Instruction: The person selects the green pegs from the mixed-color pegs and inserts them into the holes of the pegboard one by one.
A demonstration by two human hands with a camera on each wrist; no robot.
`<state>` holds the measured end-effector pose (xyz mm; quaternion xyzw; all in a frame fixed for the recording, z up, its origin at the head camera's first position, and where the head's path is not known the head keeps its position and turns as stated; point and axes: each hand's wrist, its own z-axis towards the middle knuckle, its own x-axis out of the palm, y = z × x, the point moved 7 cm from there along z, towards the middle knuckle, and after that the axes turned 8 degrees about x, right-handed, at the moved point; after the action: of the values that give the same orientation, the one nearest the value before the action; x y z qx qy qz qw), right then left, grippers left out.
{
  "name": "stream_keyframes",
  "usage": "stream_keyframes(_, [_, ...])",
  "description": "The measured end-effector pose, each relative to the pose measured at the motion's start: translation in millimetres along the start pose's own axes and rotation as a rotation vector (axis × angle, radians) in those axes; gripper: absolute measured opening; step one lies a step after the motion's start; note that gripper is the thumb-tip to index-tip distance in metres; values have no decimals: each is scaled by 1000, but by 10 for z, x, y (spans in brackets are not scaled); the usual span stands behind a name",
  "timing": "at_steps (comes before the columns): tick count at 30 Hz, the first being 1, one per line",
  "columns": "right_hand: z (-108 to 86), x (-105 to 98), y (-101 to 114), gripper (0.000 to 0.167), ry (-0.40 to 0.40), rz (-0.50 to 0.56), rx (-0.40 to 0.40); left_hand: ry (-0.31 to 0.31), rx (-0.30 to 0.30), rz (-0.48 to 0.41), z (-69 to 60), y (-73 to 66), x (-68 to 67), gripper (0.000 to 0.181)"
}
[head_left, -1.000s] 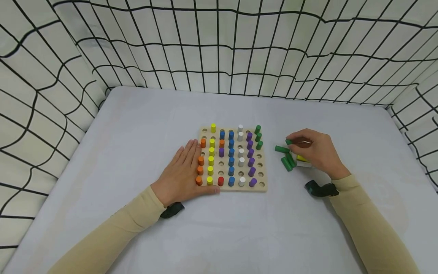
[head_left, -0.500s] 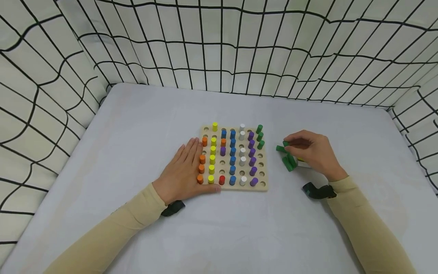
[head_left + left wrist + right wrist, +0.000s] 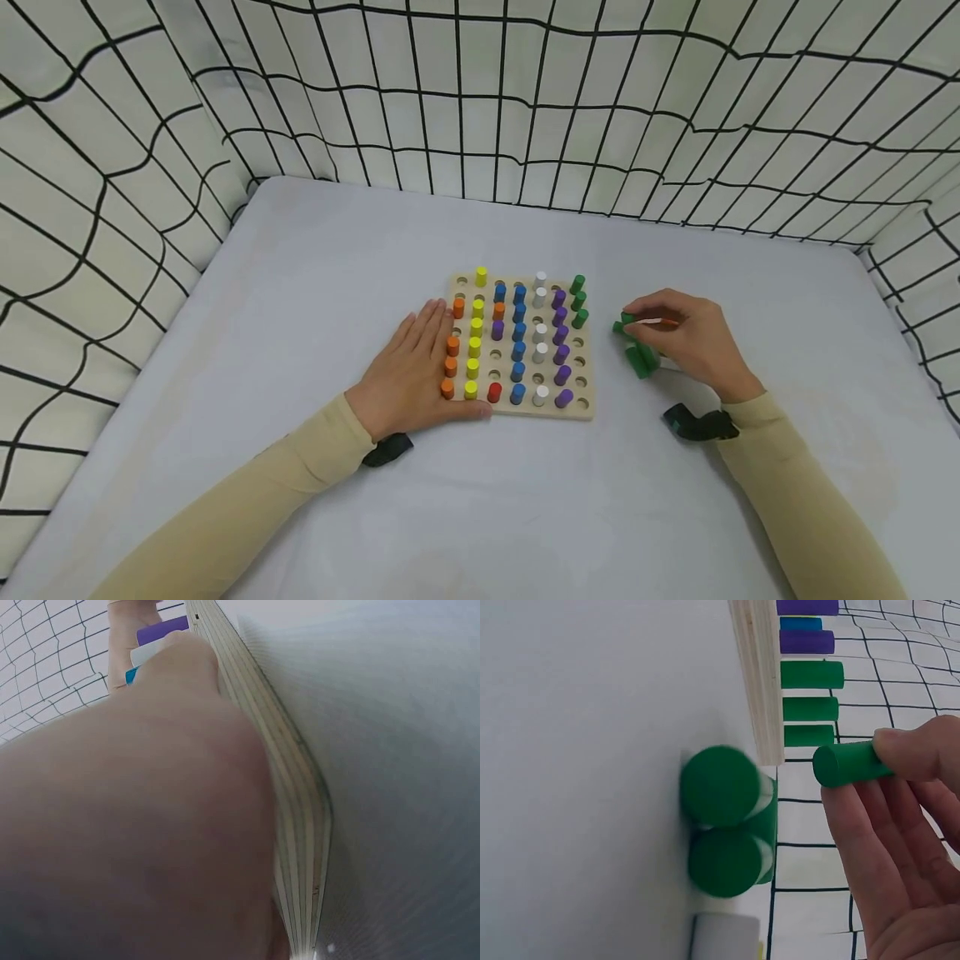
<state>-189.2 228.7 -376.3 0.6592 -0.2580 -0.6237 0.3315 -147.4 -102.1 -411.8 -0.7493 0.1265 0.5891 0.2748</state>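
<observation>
The R hand [image 3: 686,337] has come a tiny bit closer to the board [image 3: 528,367] in the last sec, w/ a green peg [image 3: 841,762] pinched btwn thumb & fingers. The peg's up off the worktop [image 3: 480,508], near the board's R side, not in a hole. The L hand [image 3: 416,375] hasn't budged: fingers straight & side by side along the board's L edge, thumb stuck out along the near edge. Looks to me like it's there so the board can't slip.

Nothing new has gone in. The last line on the R has the same three green pegs [image 3: 579,301] at the far end, & the empty holes [image 3: 579,361] on the near side of them are as bare as a sec ago. So the work's no further on, I'd say, but the peg's a bit nearer the wood.

More loose green pegs [image 3: 641,362] lie in a bunch by the R hand. In the R wrist view there's a white thing [image 3: 726,937] next to them, prob. a peg, cut off at the bottom, plus a yellow bit [image 3: 760,951]. Can't tell how many are left.
</observation>
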Motion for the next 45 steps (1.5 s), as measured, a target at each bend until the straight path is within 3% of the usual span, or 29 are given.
stream_keyframes(5, [7, 11, 69, 22, 1, 27, -44, 1, -8, 2, 5, 7, 9, 135])
stream_keyframes(14, [43, 37, 92, 23, -26, 99, -2, 4, -11, -4, 9, 12, 19, 134])
stream_keyframes(21, [60, 85, 123, 22, -24, 155, -20, -3, -4, 2, 14, 13, 19, 134])
stream_keyframes(45, [50, 260, 192, 20, 15, 207, -44, 2, -5, -4, 9, 5, 8, 134])
